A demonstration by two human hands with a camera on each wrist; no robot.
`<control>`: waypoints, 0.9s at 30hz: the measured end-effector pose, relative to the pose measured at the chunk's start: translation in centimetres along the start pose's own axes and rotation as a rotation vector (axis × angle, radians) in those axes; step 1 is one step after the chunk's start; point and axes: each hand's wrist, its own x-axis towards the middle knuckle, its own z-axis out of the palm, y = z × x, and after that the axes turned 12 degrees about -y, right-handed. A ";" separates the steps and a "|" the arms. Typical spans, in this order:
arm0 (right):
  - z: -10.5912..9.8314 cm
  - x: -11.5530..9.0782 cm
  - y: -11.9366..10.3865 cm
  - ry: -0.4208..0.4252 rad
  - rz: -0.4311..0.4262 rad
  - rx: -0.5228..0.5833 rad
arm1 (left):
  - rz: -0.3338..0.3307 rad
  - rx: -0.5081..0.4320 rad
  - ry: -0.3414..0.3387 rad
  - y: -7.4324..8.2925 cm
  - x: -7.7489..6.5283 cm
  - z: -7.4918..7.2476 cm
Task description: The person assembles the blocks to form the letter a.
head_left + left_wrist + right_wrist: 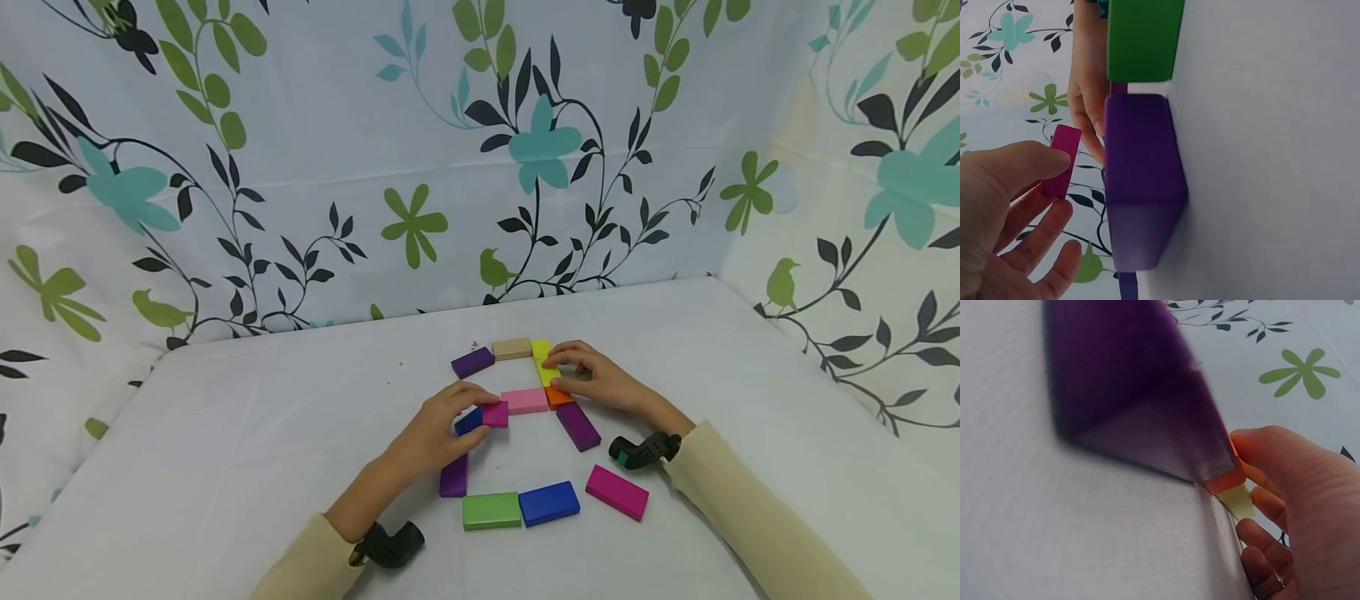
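My left hand (435, 429) pinches a small magenta block (497, 414) between thumb and fingers. The same magenta block (1066, 140) shows above the table in the left wrist view. A dark blue block (469, 421) lies beside it, partly hidden by the hand, and a pink block (525, 402) lies to its right. My right hand (603, 382) rests along the right side of a yellow block (542, 354) and an orange block (558, 397). In the right wrist view, the thumb touches the orange block (1225, 481) and the loosely bent fingers are near the yellow one.
On the white table (225, 467) are a wooden block (512, 348), purple blocks such as one at the back left (472, 362), a green block (491, 512), a blue block (549, 503) and a separate magenta block (617, 492). A patterned cloth (315, 150) hangs behind.
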 end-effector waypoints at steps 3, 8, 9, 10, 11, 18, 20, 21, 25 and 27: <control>-0.1 0.0 0.0 0.000 -0.006 0.000 | -0.001 -0.012 -0.027 0.6 0.2 0.1; -0.1 0.1 0.0 -0.003 -0.025 -0.003 | -0.001 -0.038 -0.079 1.2 0.6 0.3; -0.1 0.1 0.0 -0.003 -0.025 -0.004 | 0.002 -0.040 -0.088 1.4 0.7 0.4; -0.1 0.2 0.0 -0.004 -0.027 -0.005 | 0.003 -0.041 -0.098 1.5 0.8 0.5; -0.2 0.2 0.1 -0.004 -0.025 -0.005 | 0.005 -0.044 -0.108 1.6 0.9 0.5; -0.2 0.2 0.2 -0.005 -0.022 -0.006 | 0.033 -0.069 -0.183 2.4 1.5 1.1; -0.2 0.2 0.2 -0.002 -0.024 -0.003 | 0.042 -0.069 -0.204 2.7 1.7 1.3; -0.1 0.1 0.2 -0.002 -0.027 -0.001 | 0.044 -0.064 -0.214 2.8 1.7 1.4; 0.0 0.1 0.3 -0.002 -0.026 0.006 | 0.050 -0.040 -0.246 3.4 2.0 1.7; 0.0 0.0 0.4 -0.003 -0.024 0.006 | 0.048 -0.027 -0.259 3.6 2.1 1.9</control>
